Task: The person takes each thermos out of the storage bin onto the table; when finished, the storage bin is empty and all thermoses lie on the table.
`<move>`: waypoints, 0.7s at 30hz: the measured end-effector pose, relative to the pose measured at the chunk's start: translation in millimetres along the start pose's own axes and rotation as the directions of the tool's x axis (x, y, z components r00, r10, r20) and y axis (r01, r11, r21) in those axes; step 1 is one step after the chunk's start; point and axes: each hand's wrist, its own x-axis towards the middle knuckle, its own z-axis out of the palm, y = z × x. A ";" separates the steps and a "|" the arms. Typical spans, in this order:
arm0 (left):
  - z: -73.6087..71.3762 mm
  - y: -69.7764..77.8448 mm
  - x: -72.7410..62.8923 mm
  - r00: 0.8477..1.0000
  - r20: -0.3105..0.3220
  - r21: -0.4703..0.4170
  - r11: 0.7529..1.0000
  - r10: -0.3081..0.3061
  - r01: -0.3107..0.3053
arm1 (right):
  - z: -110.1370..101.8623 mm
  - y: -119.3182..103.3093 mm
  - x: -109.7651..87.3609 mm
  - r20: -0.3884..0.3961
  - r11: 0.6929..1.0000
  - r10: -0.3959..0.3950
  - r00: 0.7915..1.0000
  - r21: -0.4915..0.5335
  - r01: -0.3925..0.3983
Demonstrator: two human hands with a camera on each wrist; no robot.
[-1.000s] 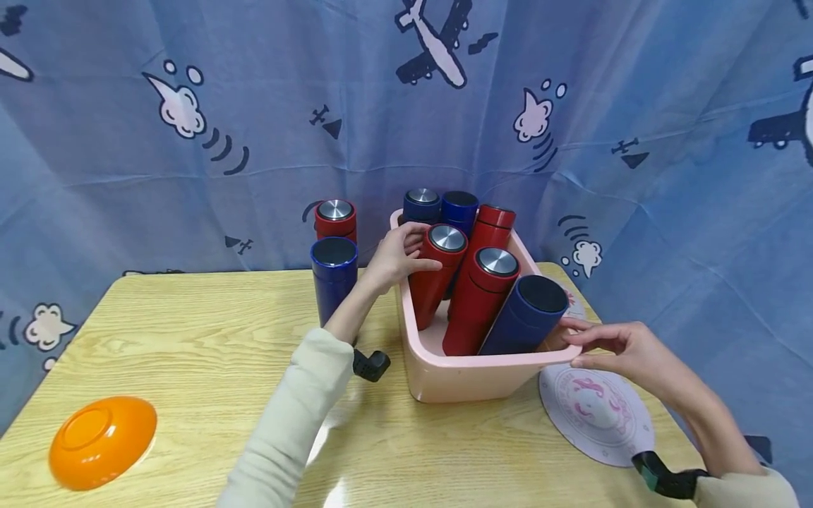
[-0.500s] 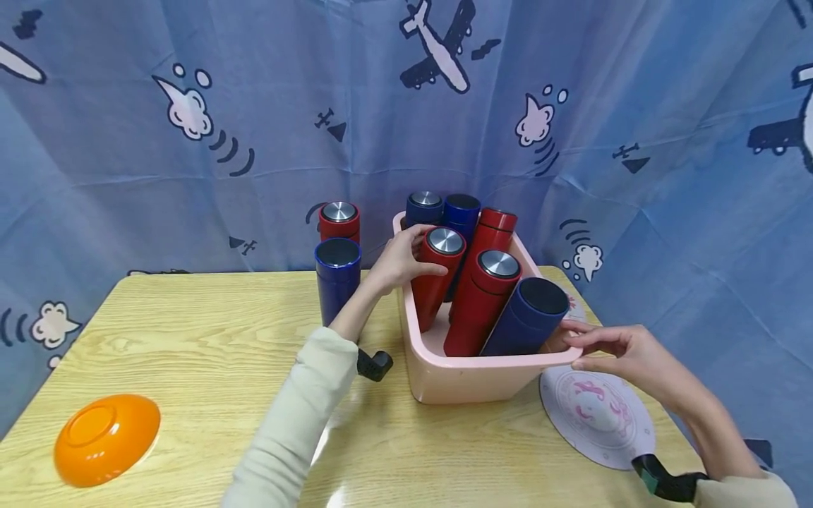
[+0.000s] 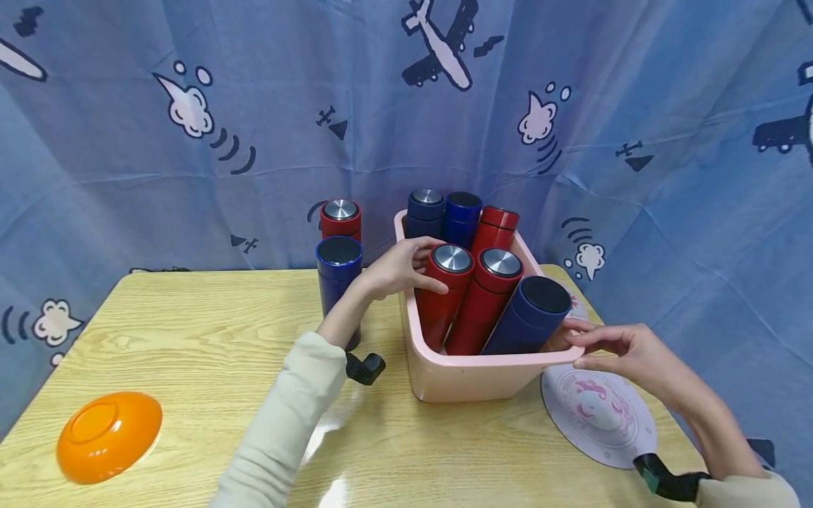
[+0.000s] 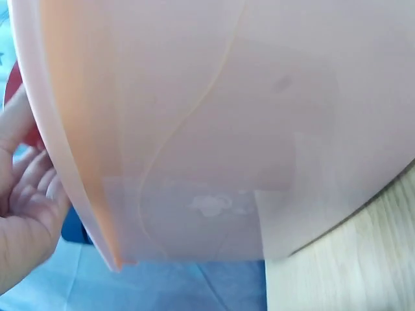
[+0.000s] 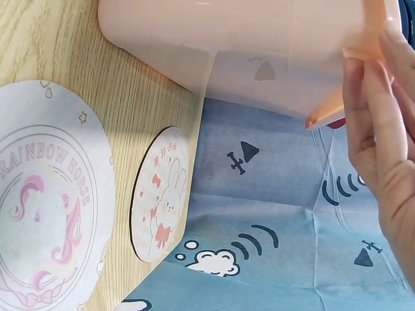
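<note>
Six flasks [image 3: 479, 310] inside the pink bin [image 3: 470, 381]

Front-left red bottle [image 3: 441, 310] lower in pink bin [image 3: 466, 381], closer to neighbouring red bottle [image 3: 479, 310], left hand [image 3: 399, 270] lowered with it

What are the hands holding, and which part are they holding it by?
The left hand holds the front-left red bottle near its top; the right hand pinches the pink bin by its rim, at the near right corner.
</note>
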 end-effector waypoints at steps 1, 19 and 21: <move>-0.8 -0.2 -0.2 1.000 0.024 -0.001 1.000 0.004 -0.004 | -0.1 0.0 -0.1 0.000 1.000 0.003 1.000 -0.001 -0.003; 2.8 -3.9 1.4 0.987 0.047 0.262 0.952 0.152 -0.159 | -0.6 1.3 1.0 0.006 1.000 -0.031 1.000 -0.005 0.031; 3.7 -4.1 1.3 0.987 0.021 0.261 0.952 0.157 -0.157 | -0.6 1.5 0.8 0.002 1.000 -0.027 1.000 -0.008 0.027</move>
